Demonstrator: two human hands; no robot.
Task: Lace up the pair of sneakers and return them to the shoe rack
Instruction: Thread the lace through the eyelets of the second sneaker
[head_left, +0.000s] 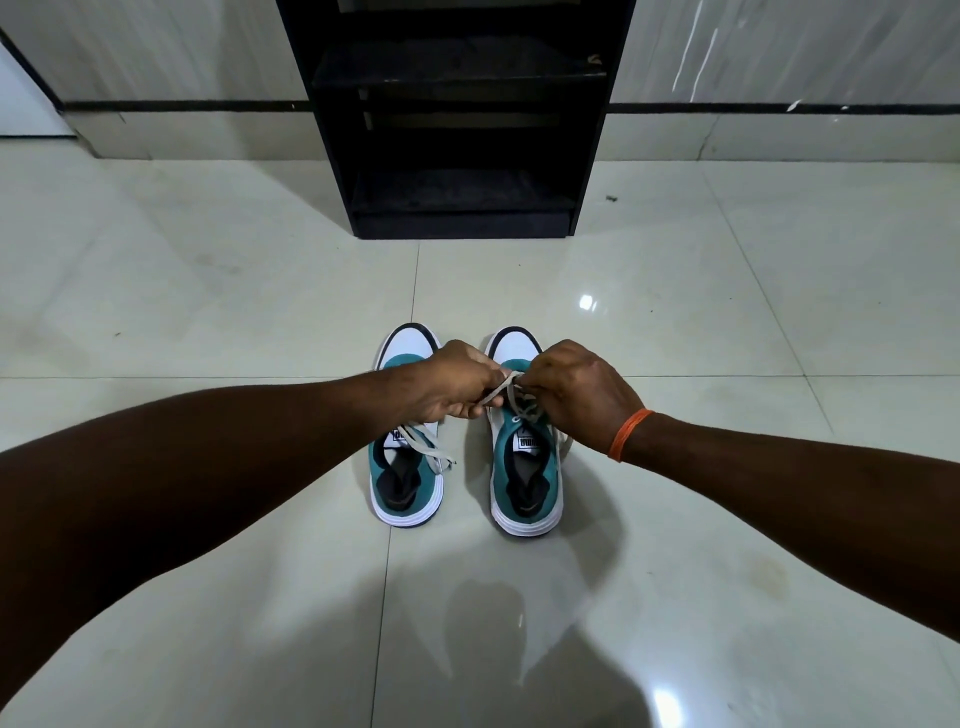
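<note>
Two teal and white sneakers stand side by side on the floor, toes pointing away from me. Over the right sneaker (524, 478), my left hand (452, 387) and my right hand (576, 389) each pinch an end of its grey lace (511, 383); the ends cross between my fingers. The left sneaker (408, 486) lies partly under my left forearm, with a loose grey lace end (428, 449) trailing across its opening. A black shoe rack (462, 119) stands further ahead against the wall, its shelves dark and bare.
Glossy pale floor tiles (208, 291) surround the shoes on every side. A pale wall with a dark strip (182, 105) runs behind the rack. An orange thread band (629, 434) circles my right wrist.
</note>
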